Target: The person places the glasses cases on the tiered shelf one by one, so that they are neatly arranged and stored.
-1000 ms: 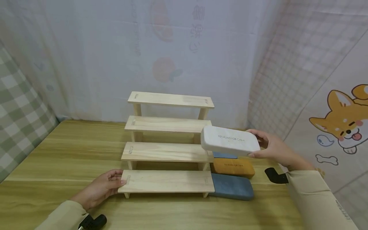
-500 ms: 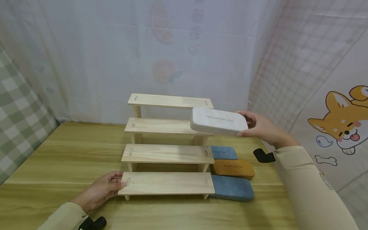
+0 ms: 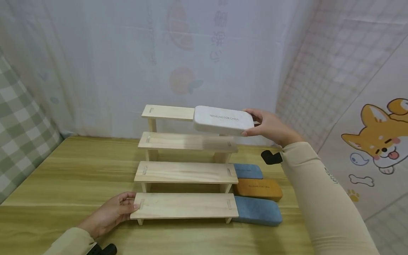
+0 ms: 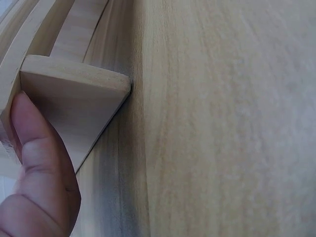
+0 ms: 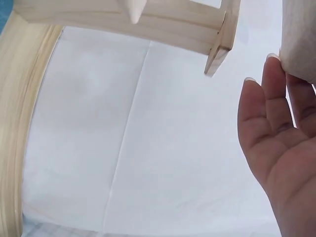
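Lettering (image 3: pixel 224 117) on white case (image 3: pixel 204 118), head-view only

1. Left of the stand (image 3: pixel 185 172), you can pass low over the surface (image 3: pixel 79 166), around your left grip (image 3: pixel 113 211), which pinches the lowest shelf (image 3: pixel 185 206).
2. Low right, the near blue case (image 3: pixel 259 211), orange case (image 3: pixel 259 188) and far blue case (image 3: pixel 249 171) bar you beside the stand.
3. The white case (image 3: pixel 223 121) in your right grip (image 3: pixel 272 128) obstructs the top shelf (image 3: pixel 169 112) at right; its left part is open from above.
4. Behind, cloth (image 3: pixel 121 71) limits you.
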A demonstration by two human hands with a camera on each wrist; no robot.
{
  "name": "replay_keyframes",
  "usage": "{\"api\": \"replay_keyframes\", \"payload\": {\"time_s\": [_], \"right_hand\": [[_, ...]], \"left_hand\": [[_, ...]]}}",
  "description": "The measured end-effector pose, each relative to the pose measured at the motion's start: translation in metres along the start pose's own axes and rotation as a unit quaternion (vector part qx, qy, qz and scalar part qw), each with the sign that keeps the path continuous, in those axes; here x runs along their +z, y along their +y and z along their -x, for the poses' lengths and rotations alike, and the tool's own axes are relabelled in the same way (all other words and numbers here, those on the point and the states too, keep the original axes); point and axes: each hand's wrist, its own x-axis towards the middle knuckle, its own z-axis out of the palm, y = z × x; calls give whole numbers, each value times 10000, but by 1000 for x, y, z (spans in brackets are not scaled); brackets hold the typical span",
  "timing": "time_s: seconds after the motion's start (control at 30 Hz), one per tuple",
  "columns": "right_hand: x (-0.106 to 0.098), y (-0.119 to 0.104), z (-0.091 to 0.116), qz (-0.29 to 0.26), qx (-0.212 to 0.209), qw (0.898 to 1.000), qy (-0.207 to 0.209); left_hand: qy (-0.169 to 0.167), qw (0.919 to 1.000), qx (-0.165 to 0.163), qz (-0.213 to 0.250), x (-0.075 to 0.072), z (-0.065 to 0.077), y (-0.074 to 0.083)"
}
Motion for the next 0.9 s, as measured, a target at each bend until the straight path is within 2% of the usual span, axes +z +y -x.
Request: {"api": "replay_keyframes", "payload": {"time_s": [0.2, 0.47, 0.9], "right_hand": [[5, -11, -23, 60, -274, 9996, 1], [11, -24, -48, 9, -309, 9995, -64], [21, -40, -69, -19, -217, 9996, -167]], "left_hand": [[-4, 10000, -12, 15, 0, 0, -1], [-18, 10000, 53, 63, 0, -1, -3], [45, 9996, 67, 265, 2, 3, -7]]}}
